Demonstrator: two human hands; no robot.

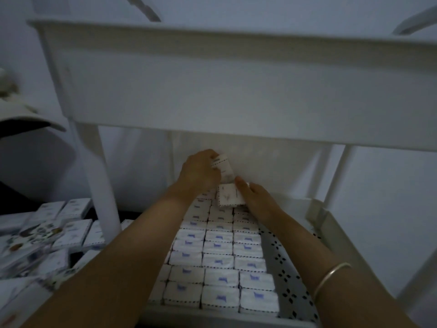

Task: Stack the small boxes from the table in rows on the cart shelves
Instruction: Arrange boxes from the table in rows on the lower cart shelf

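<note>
We note both forearms stretched forward to the 12 o'clock end of the lower cart shelf (331,223). The left hand (201,171) grips a tilted box (222,168), fingers curled over its top. At its 5 o'clock, the right hand (257,197) pinches a flat box (230,197) lying on the stacked rows (220,256), thumb on top. Loose boxes (71,223) lie at the cart's 9 o'clock.

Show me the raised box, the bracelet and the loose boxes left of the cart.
Raised box (223,165): head view, its printed face.
Bracelet (330,274): head view, middle of the band.
Loose boxes (74,232): head view, one box's top.
</note>
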